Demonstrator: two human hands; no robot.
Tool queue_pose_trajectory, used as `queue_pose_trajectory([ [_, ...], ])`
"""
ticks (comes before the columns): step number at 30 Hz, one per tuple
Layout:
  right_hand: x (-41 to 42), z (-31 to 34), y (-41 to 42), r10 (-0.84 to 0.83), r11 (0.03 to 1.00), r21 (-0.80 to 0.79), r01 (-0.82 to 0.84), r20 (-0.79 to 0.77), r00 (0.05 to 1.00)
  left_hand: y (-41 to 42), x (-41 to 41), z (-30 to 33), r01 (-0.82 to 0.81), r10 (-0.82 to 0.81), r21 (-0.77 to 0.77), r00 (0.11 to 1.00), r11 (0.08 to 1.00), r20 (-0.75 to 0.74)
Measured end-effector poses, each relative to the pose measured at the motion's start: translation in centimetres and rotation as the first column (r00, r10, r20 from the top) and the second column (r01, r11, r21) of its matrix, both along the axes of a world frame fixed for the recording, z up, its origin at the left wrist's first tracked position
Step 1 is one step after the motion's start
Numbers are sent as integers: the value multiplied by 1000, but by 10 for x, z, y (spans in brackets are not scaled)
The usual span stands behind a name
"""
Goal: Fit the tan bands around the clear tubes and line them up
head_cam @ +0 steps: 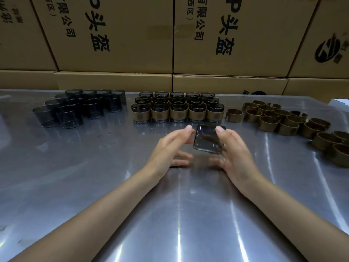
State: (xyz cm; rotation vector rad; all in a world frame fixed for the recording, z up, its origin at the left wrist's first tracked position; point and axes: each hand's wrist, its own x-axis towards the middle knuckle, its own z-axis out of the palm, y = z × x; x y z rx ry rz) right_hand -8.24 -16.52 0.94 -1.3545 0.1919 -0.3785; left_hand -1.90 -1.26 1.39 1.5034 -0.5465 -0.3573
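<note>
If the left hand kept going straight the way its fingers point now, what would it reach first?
Most likely the clear tube held in the right hand: the left hand points up-right toward it, with only a small gap showing. Depth is uncertain.

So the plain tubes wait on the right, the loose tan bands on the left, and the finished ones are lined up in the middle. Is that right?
Sides swapped: the head view shows the plain tubes on the left and the loose tan bands on the right. The finished ones are indeed in the middle.

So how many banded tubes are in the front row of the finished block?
5, side by side: far left, next, middle, next, far right. More rows stand behind them, partly hidden.
</note>
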Motion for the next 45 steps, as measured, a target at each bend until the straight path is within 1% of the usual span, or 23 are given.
queue_pose_trajectory([
  [4,2,-3,-6,47,999,-19,-47,24,999,-1,1,0,46,-46,65,999,997,-3],
  [8,3,-7,-9,129,990,-57,-125,59,990,-1,5,1,35,-34,88,999,995,-21],
  [11,4,-9,-12,173,983,-73,-170,37,984,4,11,-3,71,-71,3,995,997,-75],
  [14,6,-9,-14,202,977,-63,-203,-17,979,12,17,-4,174,-188,-119,975,977,-120],
  [16,8,-8,-12,207,973,-92,-210,-44,977,14,19,-6,215,-236,-167,965,962,-116],
  [18,9,-8,-11,201,970,-128,-208,-70,977,13,19,-7,238,-255,-175,963,955,-83],
  [22,7,-10,-16,231,964,-127,-235,-42,972,11,18,-11,220,-219,-91,976,971,14],
  [25,5,-13,-21,264,952,-166,-258,14,964,8,16,-8,205,-206,-49,978,978,-31],
  [27,5,-14,-22,279,949,-166,-269,41,959,5,14,-6,163,-164,-12,984,987,-66],
  [30,6,-15,-22,288,948,-163,-274,70,955,0,12,-6,109,-106,35,993,993,-58],
  [32,7,-15,-22,290,945,-177,-275,69,954,1,14,-7,102,-102,4,992,995,-79],
  [34,8,-14,-22,291,948,-150,-281,49,956,6,17,-9,130,-137,-69,985,989,-101],
  [36,8,-12,-21,284,954,-103,-282,8,959,11,20,-11,167,-182,-141,978,976,-99],
  [39,10,-7,-18,277,955,-89,-283,-74,958,13,22,-13,214,-235,-207,969,955,-78],
  [42,9,-5,-16,276,955,-85,-285,-103,956,14,21,-12,230,-243,-187,969,955,-51],
  [45,7,-6,-17,261,961,-79,-266,-66,963,12,22,-12,218,-220,-103,976,970,-1],
])
